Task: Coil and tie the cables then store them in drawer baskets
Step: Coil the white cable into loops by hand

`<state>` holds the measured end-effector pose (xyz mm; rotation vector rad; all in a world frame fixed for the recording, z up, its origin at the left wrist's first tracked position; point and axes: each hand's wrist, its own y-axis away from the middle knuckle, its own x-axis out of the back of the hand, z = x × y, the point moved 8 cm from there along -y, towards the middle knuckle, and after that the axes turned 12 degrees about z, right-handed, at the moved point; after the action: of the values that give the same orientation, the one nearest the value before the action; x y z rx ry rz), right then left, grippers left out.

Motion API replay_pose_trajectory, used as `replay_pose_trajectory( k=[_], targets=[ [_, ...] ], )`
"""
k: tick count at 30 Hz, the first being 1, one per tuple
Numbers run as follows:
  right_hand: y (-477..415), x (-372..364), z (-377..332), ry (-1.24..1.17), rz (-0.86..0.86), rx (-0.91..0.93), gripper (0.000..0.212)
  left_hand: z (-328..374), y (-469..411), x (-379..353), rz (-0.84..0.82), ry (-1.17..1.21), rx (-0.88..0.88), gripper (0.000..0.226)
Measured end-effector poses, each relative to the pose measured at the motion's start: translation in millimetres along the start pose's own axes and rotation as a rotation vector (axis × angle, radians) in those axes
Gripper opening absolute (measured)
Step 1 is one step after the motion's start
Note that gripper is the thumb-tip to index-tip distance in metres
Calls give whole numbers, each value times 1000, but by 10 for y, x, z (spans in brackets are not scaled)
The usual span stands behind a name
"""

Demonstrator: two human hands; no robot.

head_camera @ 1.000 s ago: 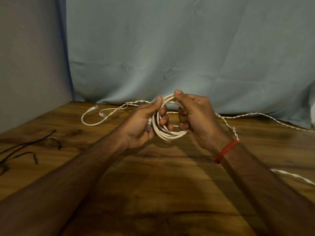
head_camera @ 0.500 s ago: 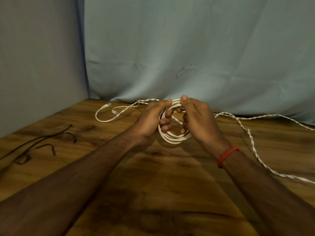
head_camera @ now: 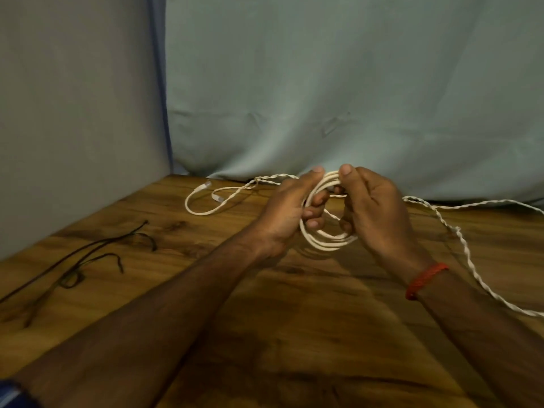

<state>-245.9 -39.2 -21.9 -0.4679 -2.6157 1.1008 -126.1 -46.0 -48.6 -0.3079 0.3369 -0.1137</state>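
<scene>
Left hand (head_camera: 287,213) and right hand (head_camera: 374,207) both grip the upright white cable coil (head_camera: 326,242); loose twisted tails trail sideways from both hands.

Cable (head_camera: 326,244): cream-white, the loose run showing a twisted rope pattern. Cord (head_camera: 70,280): black. Table (head_camera: 294,319): mid-brown wood with dark streaked grain. Backdrop cloth (head_camera: 323,98): plain pale blue-green. Band (head_camera: 426,279) on my wrist: red.

Dim, warm light; soft shadows beneath the forearms, edges perhaps slightly blurred.
</scene>
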Motion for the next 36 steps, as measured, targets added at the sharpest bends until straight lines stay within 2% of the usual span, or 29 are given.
replay_pose_trajectory(
  k=[4, 8, 14, 16, 19, 26, 31, 33, 36],
  targets=[
    [80, -41, -10, -69, -40, -1, 44, 102, -48, 145, 161, -224, -201, 43],
    [115, -87, 13, -47, -65, 30, 37, 136, -62, 215, 197, -373, -372, 47],
    [198, -78, 62, 11, -108, 49, 40, 26, -106, 268, 126, -449, -391, 41],
    [226, -88, 50, 32, -122, 69, 34, 35, -99, 291, 115, -472, -379, 39],
    [241, -95, 47, 30, -122, 59, 27, 74, -73, 322, 130, -517, -380, 39],
    [176, -83, 32, 20, -136, 19, 29, 59, -107, 308, 170, -511, -358, 41],
    [175, -116, 81, 125, -212, 13, 31, -41, -164, 434, 232, -510, -305, 44],
    [153, -63, 81, 188, -157, 75, 36, -50, -216, 484, 259, -480, -281, 46],
    [155, 35, -203, 341, -14, 348, 39, -46, -257, 513, 281, -445, -265, 47]
  ],
)
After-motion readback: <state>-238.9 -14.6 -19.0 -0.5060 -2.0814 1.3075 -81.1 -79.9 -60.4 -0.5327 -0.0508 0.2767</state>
